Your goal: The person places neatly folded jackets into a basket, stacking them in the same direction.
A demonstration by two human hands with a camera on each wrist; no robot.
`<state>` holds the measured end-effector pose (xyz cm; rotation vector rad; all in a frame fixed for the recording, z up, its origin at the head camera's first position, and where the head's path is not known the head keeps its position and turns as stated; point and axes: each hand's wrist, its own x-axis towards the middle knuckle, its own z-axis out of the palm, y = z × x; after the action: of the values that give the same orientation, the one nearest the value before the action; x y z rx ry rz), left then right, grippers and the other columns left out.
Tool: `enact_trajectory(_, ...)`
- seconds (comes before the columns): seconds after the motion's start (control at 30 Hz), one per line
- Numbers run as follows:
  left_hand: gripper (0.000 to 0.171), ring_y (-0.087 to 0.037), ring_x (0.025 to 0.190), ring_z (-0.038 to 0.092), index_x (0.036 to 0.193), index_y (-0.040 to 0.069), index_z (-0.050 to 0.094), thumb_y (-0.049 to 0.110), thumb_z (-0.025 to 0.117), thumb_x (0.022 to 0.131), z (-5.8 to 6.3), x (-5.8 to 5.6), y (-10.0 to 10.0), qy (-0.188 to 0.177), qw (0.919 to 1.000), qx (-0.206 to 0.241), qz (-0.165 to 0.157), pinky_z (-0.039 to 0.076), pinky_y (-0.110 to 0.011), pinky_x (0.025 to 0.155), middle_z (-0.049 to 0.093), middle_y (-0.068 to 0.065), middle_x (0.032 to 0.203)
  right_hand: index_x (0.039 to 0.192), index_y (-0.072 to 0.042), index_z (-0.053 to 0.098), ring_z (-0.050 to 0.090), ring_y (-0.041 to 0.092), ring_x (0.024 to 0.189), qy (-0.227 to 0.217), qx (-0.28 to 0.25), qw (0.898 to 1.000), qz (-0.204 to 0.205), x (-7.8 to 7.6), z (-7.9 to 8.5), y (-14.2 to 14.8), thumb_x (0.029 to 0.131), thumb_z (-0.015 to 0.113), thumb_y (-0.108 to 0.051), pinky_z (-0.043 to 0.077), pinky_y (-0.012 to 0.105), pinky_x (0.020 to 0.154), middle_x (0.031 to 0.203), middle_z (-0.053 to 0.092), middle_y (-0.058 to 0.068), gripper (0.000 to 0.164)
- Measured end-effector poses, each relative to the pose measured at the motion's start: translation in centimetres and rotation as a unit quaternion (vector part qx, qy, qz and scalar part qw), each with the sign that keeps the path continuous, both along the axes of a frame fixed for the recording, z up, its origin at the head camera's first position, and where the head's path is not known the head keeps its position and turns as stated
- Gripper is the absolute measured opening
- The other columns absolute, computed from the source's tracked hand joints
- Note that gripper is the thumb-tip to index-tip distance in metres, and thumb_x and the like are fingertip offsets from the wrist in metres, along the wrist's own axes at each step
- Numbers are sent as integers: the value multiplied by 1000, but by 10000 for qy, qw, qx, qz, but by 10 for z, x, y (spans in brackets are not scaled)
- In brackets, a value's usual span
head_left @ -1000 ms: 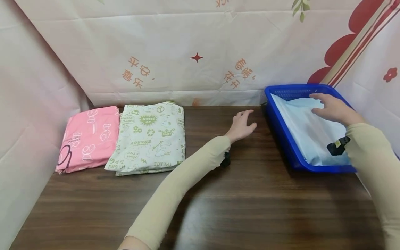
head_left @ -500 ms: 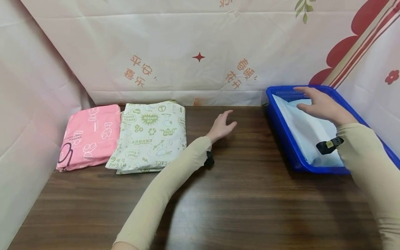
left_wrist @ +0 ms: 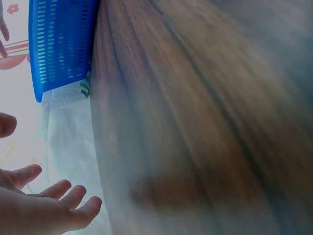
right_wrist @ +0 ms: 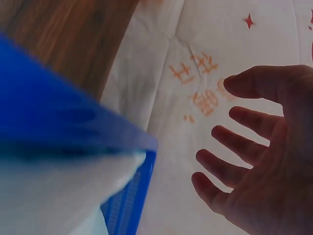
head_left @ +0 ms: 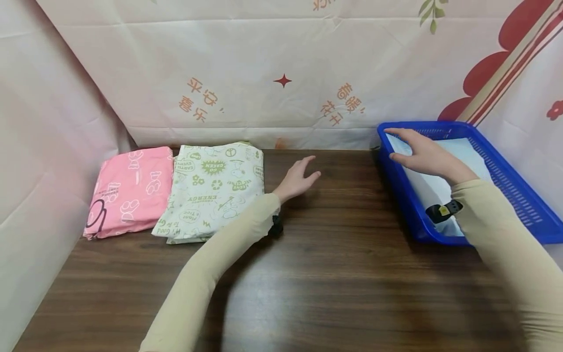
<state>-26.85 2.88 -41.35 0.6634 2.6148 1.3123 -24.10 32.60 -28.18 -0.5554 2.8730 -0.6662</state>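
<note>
My left hand (head_left: 297,182) hovers over the brown table just right of a folded white cloth bundle (head_left: 215,186) with green print. Its fingers are spread and hold nothing; the left wrist view shows them apart too. Over the left side of a blue plastic basket (head_left: 400,208) hangs my right hand (head_left: 424,154), thumb and fingers parted around nothing. A pale blue folded cloth (head_left: 468,151) lies in the basket, partly hidden by that hand and sleeve. In the right wrist view the fingers (right_wrist: 239,147) stand apart beside the basket's corner.
A folded pink cloth bundle (head_left: 129,193) with white print lies at the left, against the white-green one. Printed fabric (head_left: 246,58) hangs behind the table and at both sides. The basket stands near the right-hand fabric.
Both hands have moved left: the left from near the basket toward the white-green cloth, the right across the basket to its left rim, uncovering the basket's right part. The cloths stay in place.
</note>
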Motion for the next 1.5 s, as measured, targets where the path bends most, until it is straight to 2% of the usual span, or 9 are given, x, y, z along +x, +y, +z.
enact_trajectory(0.27, 57, -25, 137, 32, 152, 12, 29, 31, 48, 102, 11, 8, -17, 134, 9997, -160, -154, 30, -37, 108, 34, -11, 151, 149, 2, 27, 15, 47, 139, 22, 50, 9994, 344, 2, -10, -23, 96, 60, -17, 14, 61, 109, 150, 22, 31, 65)
enact_trajectory(0.53, 57, -24, 138, 31, 151, 10, 30, 31, 48, 102, 12, 14, -33, 178, 9991, -338, -177, 27, -34, 110, 35, -11, 151, 150, 3, 26, 19, 45, 138, 68, 62, 9983, 575, 6, -26, -44, 97, 59, -22, 18, 59, 108, 150, 23, 30, 67)
enact_trajectory(0.7, 57, -23, 138, 31, 152, 13, 29, 33, 47, 102, 16, 19, -40, 116, 9989, -414, -175, 26, -34, 110, 34, -9, 152, 148, 3, 30, 24, 46, 136, 379, 283, 9970, 615, 10, -38, -59, 96, 60, -24, 21, 61, 106, 149, 27, 30, 65)
enact_trajectory(0.87, 58, -22, 139, 30, 153, 14, 29, 34, 47, 102, 24, 23, -46, 197, 9982, -504, -244, 25, -35, 111, 33, -7, 153, 146, 2, 35, 29, 46, 134, 625, 441, 9954, 572, 13, -47, -76, 96, 60, -27, 19, 66, 103, 147, 32, 29, 63)
enact_trajectory(1.1, 59, -22, 140, 28, 153, 13, 28, 33, 49, 101, 31, 29, -56, 227, 9972, -604, -380, 23, -35, 112, 31, -7, 154, 147, -2, 35, 28, 43, 135, 458, 389, 9968, 535, 14, -68, -100, 97, 59, -27, 13, 68, 105, 147, 33, 27, 61)
enact_trajectory(1.33, 62, -25, 141, 26, 152, 9, 27, 32, 50, 100, 29, 40, -77, 221, 9964, -619, -527, 21, -36, 113, 30, -11, 154, 147, -2, 35, 33, 45, 132, 328, 257, 9970, 647, 11, -94, -118, 96, 59, -24, 21, 66, 103, 145, 35, 28, 61)
enact_trajectory(1.5, 63, -25, 141, 24, 153, 13, 26, 33, 51, 100, 30, 49, -95, -289, 9980, -408, -386, 22, -40, 112, 27, -8, 156, 149, -4, 33, 33, 45, 132, 36, -22, 9976, 689, 13, -110, -130, 97, 58, -24, 26, 66, 101, 146, 34, 28, 61)
